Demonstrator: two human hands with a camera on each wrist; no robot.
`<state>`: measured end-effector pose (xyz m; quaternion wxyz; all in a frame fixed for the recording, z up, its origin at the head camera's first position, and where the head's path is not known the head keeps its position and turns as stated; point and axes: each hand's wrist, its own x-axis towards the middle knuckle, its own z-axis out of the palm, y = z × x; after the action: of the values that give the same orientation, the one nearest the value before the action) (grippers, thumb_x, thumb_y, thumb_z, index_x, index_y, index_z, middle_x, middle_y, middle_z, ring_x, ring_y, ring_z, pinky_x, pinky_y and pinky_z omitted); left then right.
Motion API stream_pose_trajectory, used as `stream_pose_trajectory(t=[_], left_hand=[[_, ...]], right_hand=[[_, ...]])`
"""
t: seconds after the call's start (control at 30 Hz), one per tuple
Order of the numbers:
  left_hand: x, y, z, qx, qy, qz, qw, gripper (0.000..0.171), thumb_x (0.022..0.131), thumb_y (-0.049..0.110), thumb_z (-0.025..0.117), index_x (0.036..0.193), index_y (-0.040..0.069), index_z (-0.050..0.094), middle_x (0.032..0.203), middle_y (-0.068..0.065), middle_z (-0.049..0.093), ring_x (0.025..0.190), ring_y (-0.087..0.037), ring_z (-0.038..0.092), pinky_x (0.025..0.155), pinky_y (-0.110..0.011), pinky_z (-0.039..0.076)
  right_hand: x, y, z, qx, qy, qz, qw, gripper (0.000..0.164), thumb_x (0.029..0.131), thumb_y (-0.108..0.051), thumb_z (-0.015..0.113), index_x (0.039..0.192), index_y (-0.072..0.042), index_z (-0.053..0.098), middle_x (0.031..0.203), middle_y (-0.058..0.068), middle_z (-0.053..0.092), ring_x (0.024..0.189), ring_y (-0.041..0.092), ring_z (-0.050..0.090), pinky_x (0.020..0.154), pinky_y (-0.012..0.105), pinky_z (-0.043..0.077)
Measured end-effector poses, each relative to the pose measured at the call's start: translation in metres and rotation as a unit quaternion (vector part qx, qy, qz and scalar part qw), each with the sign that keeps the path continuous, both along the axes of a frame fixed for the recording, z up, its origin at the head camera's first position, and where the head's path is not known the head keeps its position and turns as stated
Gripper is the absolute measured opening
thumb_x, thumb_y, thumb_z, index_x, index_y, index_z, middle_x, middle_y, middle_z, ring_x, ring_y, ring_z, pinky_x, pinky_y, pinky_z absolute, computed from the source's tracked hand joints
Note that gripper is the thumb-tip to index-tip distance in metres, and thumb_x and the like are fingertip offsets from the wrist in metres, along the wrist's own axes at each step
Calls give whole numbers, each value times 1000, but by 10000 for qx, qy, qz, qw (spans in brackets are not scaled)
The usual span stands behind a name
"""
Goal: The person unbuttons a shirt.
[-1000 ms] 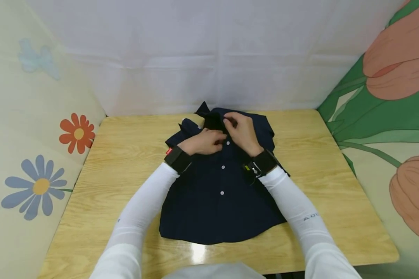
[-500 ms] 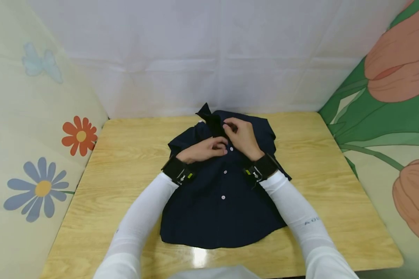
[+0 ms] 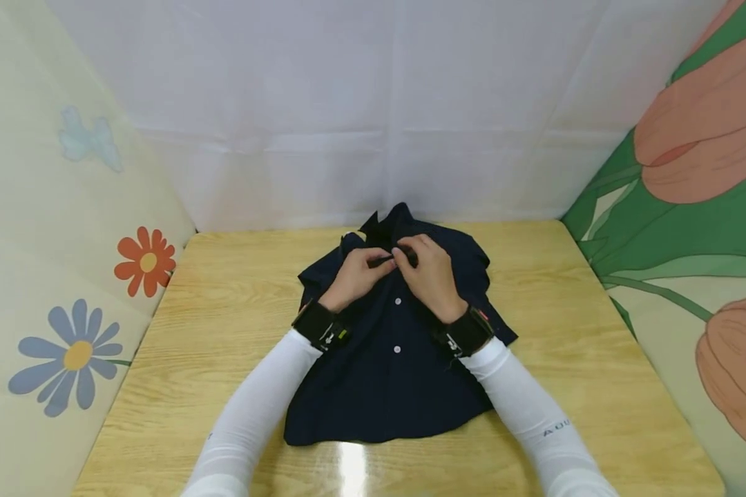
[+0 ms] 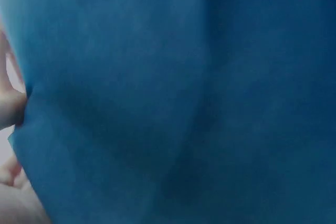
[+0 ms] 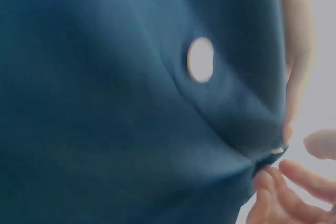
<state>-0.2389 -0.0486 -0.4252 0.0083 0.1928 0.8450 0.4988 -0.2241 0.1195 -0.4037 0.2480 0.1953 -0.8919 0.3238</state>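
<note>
A navy short-sleeved button-up shirt (image 3: 360,393) lies front up, hem towards me. Its collar (image 3: 401,215) stands up at the far end. White buttons show down the front, one button (image 3: 398,301) just below the hands. My left hand (image 3: 356,277) pinches the front edge near the collar. Close beside it, my right hand (image 3: 432,277) pinches the other side of the opening. In the right wrist view, a button (image 5: 200,60) shows large, and fingertips meet at the cloth edge around a small pale rim. Cloth fills most of the left wrist view.
The shirt is on a light wooden table (image 3: 224,345). A white cloth backdrop (image 3: 286,103) hangs behind the far edge. Flower-printed panels stand at both sides, a daisy panel (image 3: 50,262) left and a tulip panel (image 3: 671,235) right.
My left hand's loose fingers have closed on the shirt's edge, and the two hands have come together. The collar's right side has risen. The head view has tilted up slightly.
</note>
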Motion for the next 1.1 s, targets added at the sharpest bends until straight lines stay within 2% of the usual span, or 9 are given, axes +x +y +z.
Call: stream_pose_trajectory(t=[0.07, 0.17, 0.27, 0.33, 0.53, 0.63, 0.77, 0.9, 1.1], left_hand=[[1, 1, 4, 202, 23, 216, 9996, 21, 91, 33, 59, 103, 20, 71, 96, 0, 71, 72, -12, 61, 68, -27, 48], [3, 3, 10, 435, 9, 216, 9988, 26, 93, 29, 56, 112, 16, 68, 107, -3, 70, 88, -14, 64, 79, -29, 50], [4, 5, 15, 545, 23, 78, 9985, 30, 96, 27, 52, 120, 13, 64, 119, -5, 66, 108, -16, 61, 92, -32, 48], [5, 5, 17, 612, 70, 133, 9980, 31, 96, 26, 51, 121, 12, 63, 121, -6, 65, 111, -17, 60, 94, -34, 47], [4, 6, 20, 487, 375, 560, 9965, 29, 95, 28, 54, 115, 12, 66, 113, -7, 68, 97, -17, 64, 82, -31, 50], [4, 7, 20, 361, 473, 691, 9958, 27, 94, 30, 56, 111, 13, 68, 108, -6, 69, 86, -16, 63, 76, -29, 49], [3, 8, 20, 216, 503, 745, 9957, 27, 94, 31, 56, 110, 13, 67, 107, -6, 68, 82, -18, 61, 74, -31, 48], [4, 10, 20, 78, 501, 758, 9958, 29, 94, 34, 55, 112, 14, 65, 113, -5, 66, 96, -19, 63, 83, -35, 49], [5, 10, 22, 1, 819, 794, 9935, 29, 94, 32, 55, 109, 12, 68, 106, -7, 70, 78, -18, 62, 75, -32, 49]], right_hand=[[0, -2, 2, -131, -123, 81, 9998, 26, 91, -33, 59, 101, -11, 70, 92, 5, 69, 75, 15, 64, 66, 31, 50], [-3, -2, 4, -269, -207, 152, 9993, 27, 90, -33, 60, 99, -10, 72, 87, 5, 72, 69, 14, 65, 64, 30, 52], [-5, -1, 6, -300, 16, 79, 9995, 24, 89, -31, 63, 98, -11, 72, 85, 6, 73, 65, 14, 65, 63, 30, 51], [-7, -1, 8, -199, 265, 20, 9994, 22, 89, -28, 63, 97, -11, 72, 86, 6, 72, 65, 15, 65, 62, 31, 51], [-8, -2, 8, 209, 773, -167, 9967, 19, 89, -22, 62, 95, -7, 72, 91, 7, 71, 77, 20, 67, 69, 34, 52], [-8, -2, 7, 315, 894, -364, 9948, 16, 87, -20, 64, 91, -7, 72, 86, 7, 70, 73, 21, 67, 65, 35, 52], [-9, -2, 7, 274, 957, -452, 9940, 13, 84, -17, 65, 88, -7, 72, 82, 7, 70, 68, 20, 65, 62, 35, 51], [-9, -3, 6, 238, 1080, -409, 9930, 11, 82, -14, 65, 85, -6, 71, 80, 7, 69, 67, 20, 65, 62, 35, 51], [-8, -4, 5, 400, 1272, -429, 9901, 11, 80, -13, 64, 85, -6, 71, 81, 8, 70, 68, 21, 66, 61, 35, 51]])
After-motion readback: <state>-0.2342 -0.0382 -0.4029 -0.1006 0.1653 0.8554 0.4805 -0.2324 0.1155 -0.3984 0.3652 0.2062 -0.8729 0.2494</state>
